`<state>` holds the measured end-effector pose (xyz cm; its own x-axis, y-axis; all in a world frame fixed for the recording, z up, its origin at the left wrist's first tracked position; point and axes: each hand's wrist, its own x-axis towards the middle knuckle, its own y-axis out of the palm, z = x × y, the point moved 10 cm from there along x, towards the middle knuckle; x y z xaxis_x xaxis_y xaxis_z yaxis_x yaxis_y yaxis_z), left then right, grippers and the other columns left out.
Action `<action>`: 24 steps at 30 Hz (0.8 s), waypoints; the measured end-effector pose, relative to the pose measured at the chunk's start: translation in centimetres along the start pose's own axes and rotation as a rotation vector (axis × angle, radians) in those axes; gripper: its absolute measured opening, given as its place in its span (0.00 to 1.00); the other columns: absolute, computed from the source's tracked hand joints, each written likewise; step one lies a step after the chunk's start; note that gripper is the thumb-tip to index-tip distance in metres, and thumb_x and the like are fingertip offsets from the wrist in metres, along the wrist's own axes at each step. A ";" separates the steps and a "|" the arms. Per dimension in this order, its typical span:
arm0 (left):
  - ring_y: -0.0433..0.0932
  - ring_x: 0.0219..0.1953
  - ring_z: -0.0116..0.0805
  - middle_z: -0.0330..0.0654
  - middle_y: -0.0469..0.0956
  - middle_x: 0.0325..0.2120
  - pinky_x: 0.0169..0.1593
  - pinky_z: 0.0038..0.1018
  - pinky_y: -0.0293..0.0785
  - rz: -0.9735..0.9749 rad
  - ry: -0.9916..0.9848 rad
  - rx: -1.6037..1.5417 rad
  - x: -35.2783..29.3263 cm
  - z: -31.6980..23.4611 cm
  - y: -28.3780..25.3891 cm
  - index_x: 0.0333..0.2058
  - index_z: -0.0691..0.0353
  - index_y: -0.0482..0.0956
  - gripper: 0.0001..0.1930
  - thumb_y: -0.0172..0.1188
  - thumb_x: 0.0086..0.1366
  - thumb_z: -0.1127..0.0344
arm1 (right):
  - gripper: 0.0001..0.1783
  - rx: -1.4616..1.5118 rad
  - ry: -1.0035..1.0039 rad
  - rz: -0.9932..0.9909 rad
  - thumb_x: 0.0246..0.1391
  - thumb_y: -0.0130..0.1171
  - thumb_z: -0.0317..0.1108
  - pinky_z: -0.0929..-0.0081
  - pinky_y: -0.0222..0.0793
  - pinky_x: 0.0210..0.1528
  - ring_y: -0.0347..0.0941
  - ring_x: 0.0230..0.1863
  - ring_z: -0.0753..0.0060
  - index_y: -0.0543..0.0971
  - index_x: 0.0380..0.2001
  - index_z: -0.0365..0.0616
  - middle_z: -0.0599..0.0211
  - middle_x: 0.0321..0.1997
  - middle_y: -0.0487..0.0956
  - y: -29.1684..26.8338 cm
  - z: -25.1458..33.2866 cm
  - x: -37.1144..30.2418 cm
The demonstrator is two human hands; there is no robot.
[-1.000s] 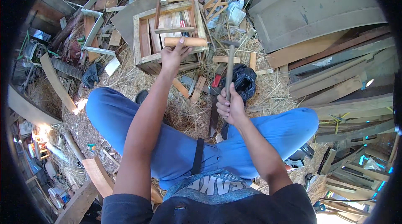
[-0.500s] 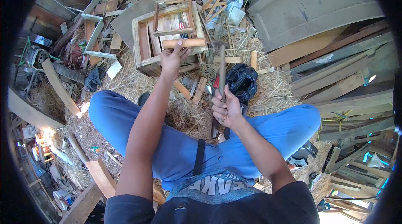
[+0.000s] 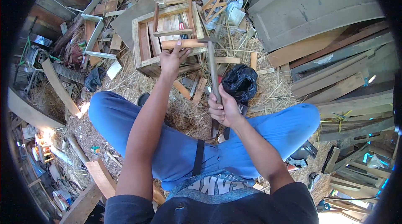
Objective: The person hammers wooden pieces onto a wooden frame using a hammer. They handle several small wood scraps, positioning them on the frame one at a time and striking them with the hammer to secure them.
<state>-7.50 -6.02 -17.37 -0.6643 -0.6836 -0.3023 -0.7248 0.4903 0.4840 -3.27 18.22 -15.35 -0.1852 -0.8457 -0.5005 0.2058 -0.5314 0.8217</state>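
My left hand [image 3: 171, 60] is closed around a short light-wood piece [image 3: 190, 43], holding it level across the near edge of a wooden box frame [image 3: 145, 61]. Gripped low on its handle, a hammer [image 3: 213, 71] rises from my right hand [image 3: 225, 107]. The hammer's head is at the right end of the wood piece; whether they touch I cannot tell. Inside the box frame rests a smaller wooden frame [image 3: 155, 18]. A red, white and dark-blue object [image 3: 181, 26] lies there too, just beyond the wood piece.
A black plastic bag [image 3: 240, 82] sits on the straw right of the hammer. Large grey panels [image 3: 310, 10] and stacked boards [image 3: 347, 83] line the right side. Wood scraps, a white-painted frame piece [image 3: 95, 37] and a curved board [image 3: 60, 86] lie left. My crossed legs [image 3: 268, 127] are close below.
The hammer has swung up and left, bringing its head to the wood piece's right end. My right hand has shifted slightly left; my left hand stays nearly still.
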 end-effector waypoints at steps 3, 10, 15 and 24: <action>0.84 0.44 0.48 0.54 0.79 0.44 0.48 0.35 0.87 -0.002 -0.012 -0.002 -0.3 0.1 0.4 0.47 0.78 0.73 0.19 0.61 0.70 0.64 | 0.30 -0.016 0.011 0.032 0.69 0.35 0.65 0.82 0.40 0.09 0.44 0.10 0.86 0.65 0.29 0.51 0.81 0.15 0.54 0.4 0.0 0.1; 0.84 0.44 0.48 0.54 0.79 0.45 0.48 0.34 0.87 -0.017 0.001 0.010 -0.5 -0.4 0.3 0.47 0.77 0.73 0.19 0.61 0.71 0.63 | 0.30 0.032 0.015 -0.039 0.69 0.36 0.66 0.81 0.41 0.09 0.45 0.09 0.85 0.65 0.28 0.51 0.82 0.15 0.55 -0.9 -0.8 0.7; 0.84 0.44 0.50 0.56 0.79 0.45 0.48 0.33 0.87 0.026 0.011 -0.025 -0.5 -0.6 0.7 0.47 0.78 0.73 0.19 0.61 0.70 0.63 | 0.29 0.074 -0.101 -0.064 0.69 0.37 0.65 0.81 0.40 0.09 0.45 0.09 0.85 0.65 0.28 0.51 0.82 0.14 0.55 -1.5 1.5 0.5; 0.85 0.43 0.50 0.56 0.79 0.44 0.46 0.32 0.87 0.031 0.021 -0.023 -0.6 -0.7 0.7 0.47 0.77 0.73 0.20 0.61 0.70 0.62 | 0.29 0.083 -0.095 -0.099 0.68 0.38 0.66 0.81 0.40 0.09 0.44 0.09 0.84 0.65 0.28 0.52 0.82 0.14 0.54 -1.7 1.3 0.5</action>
<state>-7.51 -5.66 -16.24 -0.6821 -0.6797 -0.2698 -0.6996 0.4990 0.5115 -4.95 18.71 -16.65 -0.2913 -0.7787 -0.5557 0.1025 -0.6029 0.7912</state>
